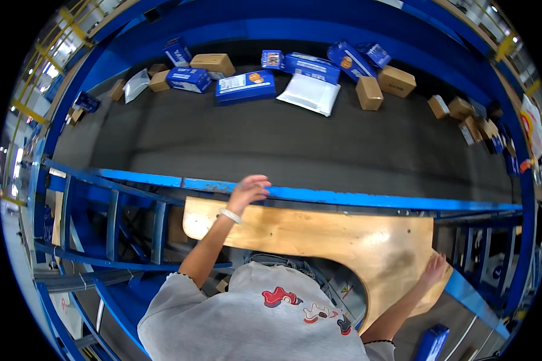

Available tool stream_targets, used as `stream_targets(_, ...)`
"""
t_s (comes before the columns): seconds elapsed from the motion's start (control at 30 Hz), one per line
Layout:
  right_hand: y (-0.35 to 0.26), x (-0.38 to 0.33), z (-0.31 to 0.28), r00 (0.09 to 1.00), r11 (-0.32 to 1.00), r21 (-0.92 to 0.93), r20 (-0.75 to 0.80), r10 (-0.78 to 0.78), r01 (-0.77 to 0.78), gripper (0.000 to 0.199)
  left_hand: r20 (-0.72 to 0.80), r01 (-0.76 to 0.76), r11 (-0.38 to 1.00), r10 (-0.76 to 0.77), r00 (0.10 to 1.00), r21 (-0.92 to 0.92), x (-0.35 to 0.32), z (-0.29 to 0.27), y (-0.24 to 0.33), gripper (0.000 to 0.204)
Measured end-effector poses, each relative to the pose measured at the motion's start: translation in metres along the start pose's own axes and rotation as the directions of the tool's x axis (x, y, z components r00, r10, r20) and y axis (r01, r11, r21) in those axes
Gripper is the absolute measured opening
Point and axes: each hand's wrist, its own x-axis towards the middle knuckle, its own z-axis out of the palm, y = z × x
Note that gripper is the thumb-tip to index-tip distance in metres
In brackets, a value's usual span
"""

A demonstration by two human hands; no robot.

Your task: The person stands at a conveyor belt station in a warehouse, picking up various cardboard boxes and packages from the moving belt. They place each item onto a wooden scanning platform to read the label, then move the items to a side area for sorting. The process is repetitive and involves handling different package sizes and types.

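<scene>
Wooden board [319,237]: right hand [433,269] flat on edge; left hand [247,191] prob. open, empty.

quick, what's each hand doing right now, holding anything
Left hand: open, holding nothing, fingers loosely curled over the blue rail.
Right hand: open, flat on the edge of the wooden board, holding nothing.

Parcels [482,126] at far right of belt [271,144]: bent by fisheye rim, too small to tell kinds apart. Blue box [432,343] at lower right: cut off by picture edge. Left hand [248,191]: fingers blurred; cannot tell whether they touch the blue rail [355,197]. Right hand [433,269]: palm side hidden against wooden board [343,237]. Person's lower body hidden under grey shirt [253,319]. Things beyond frame [78,36], upper left: washed out, unreadable.
</scene>
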Motion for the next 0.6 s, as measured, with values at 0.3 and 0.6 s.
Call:
stream_targets(0.3,0.09,-0.034,0.463,0.473,0.771,-0.462,0.612,0.634,-0.437,0.042,-0.134,-0.009,0.596,0.196,0.971,0.803,0.171,-0.11,0.094,0.074)
stream_targets(0.6,0.303,-0.039,0.687,0.469,0.616,-0.667,0.423,0.776,-0.418,0.1,-0.024,0.063,-0.183,0.208,0.978,0.981,0.486,-0.229,0.142,0.13)
